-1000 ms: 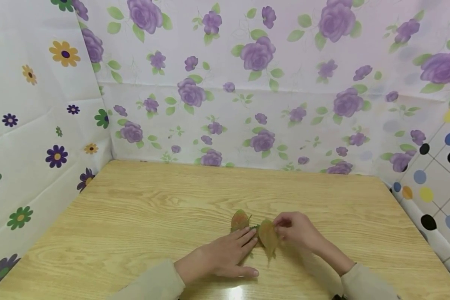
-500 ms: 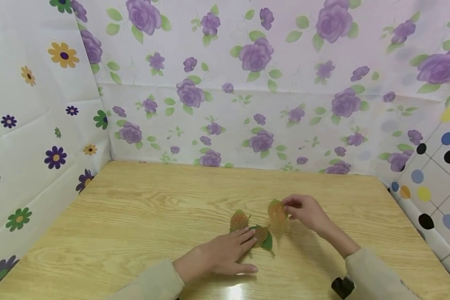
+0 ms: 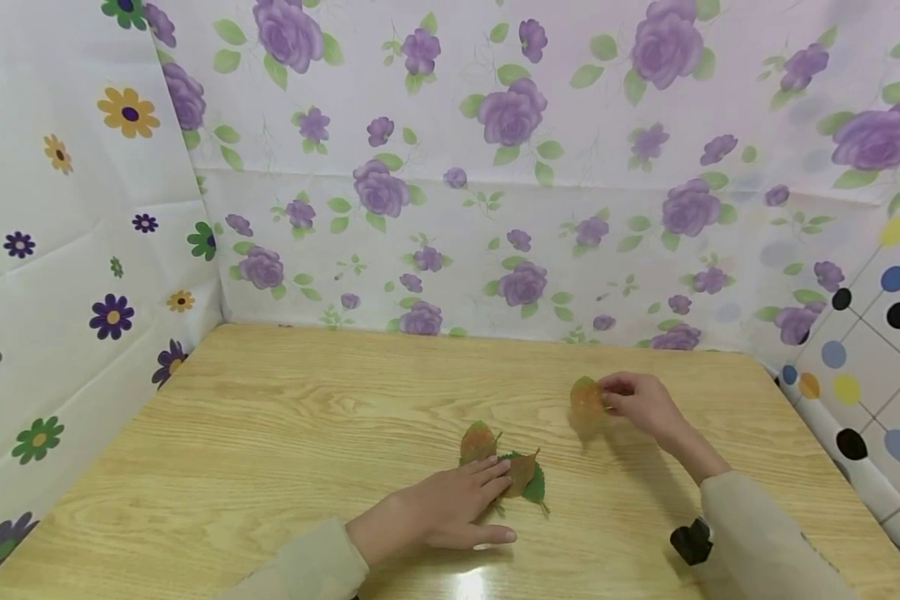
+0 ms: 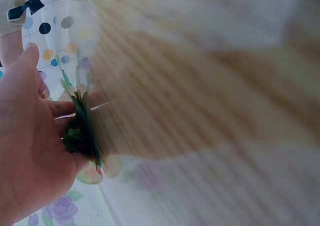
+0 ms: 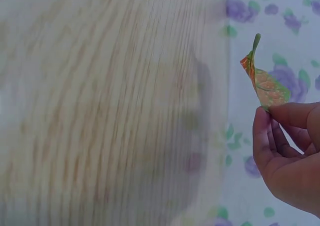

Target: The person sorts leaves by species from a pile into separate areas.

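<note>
My right hand (image 3: 648, 408) pinches an orange-green leaf (image 3: 586, 397) by its edge, above the right part of the table. In the right wrist view that leaf (image 5: 272, 90) stands up from between thumb and finger, partly folded, its stem pointing upward. With fingers stretched out, my left hand (image 3: 450, 504) rests on a small group of leaves. An orange leaf with green edges (image 3: 479, 437) shows past its fingertips; a brownish leaf (image 3: 523, 472) overlaps a green serrated leaf (image 3: 537, 485) to their right. The left wrist view shows green leaves (image 4: 82, 131) edge-on at the fingers, partly hidden.
The wood-grain table (image 3: 307, 400) reaches back to a cloth (image 3: 457, 225) with purple roses. A flower-print cloth (image 3: 82, 275) borders the left side, a dotted cloth (image 3: 870, 333) the right. A black device (image 3: 692, 542) sits at my right wrist.
My right hand has lifted the orange-green leaf off the group and carried it right and toward the back, uncovering the brownish and green leaves. My left hand has stayed in place.
</note>
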`<action>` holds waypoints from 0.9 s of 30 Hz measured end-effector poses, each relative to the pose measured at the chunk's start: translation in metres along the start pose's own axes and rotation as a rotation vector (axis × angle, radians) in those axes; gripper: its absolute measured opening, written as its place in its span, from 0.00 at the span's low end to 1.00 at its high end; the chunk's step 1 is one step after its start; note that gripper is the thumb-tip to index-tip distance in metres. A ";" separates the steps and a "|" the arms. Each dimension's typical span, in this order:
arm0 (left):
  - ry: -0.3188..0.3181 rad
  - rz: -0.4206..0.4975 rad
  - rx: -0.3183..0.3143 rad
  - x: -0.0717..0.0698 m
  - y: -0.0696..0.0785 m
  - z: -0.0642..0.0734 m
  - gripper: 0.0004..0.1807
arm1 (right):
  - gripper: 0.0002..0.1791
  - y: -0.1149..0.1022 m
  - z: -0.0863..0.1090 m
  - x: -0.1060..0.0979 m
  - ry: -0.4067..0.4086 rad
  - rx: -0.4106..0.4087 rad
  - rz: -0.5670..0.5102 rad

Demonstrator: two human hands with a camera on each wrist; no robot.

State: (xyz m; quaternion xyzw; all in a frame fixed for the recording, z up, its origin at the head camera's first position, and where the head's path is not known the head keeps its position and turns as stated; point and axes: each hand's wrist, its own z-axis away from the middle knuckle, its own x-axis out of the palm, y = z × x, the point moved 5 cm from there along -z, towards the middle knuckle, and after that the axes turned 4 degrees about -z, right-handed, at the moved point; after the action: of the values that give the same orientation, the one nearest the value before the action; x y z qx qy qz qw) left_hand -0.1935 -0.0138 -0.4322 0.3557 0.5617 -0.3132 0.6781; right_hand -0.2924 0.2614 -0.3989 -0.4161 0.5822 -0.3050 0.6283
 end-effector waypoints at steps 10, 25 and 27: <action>-0.002 0.013 -0.001 -0.001 0.000 0.001 0.44 | 0.17 0.029 0.001 -0.026 0.035 0.037 0.035; -0.014 0.040 -0.012 -0.002 0.000 0.001 0.43 | 0.23 0.080 0.011 -0.077 0.140 0.177 0.111; -0.014 0.040 -0.013 -0.002 0.000 0.001 0.43 | 0.24 0.085 0.015 -0.083 0.150 0.188 0.111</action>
State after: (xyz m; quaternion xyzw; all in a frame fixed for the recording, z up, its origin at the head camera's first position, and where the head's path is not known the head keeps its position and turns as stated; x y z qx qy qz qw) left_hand -0.1931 -0.0146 -0.4305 0.3600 0.5517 -0.2985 0.6906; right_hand -0.2977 0.3754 -0.4345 -0.2987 0.6185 -0.3532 0.6353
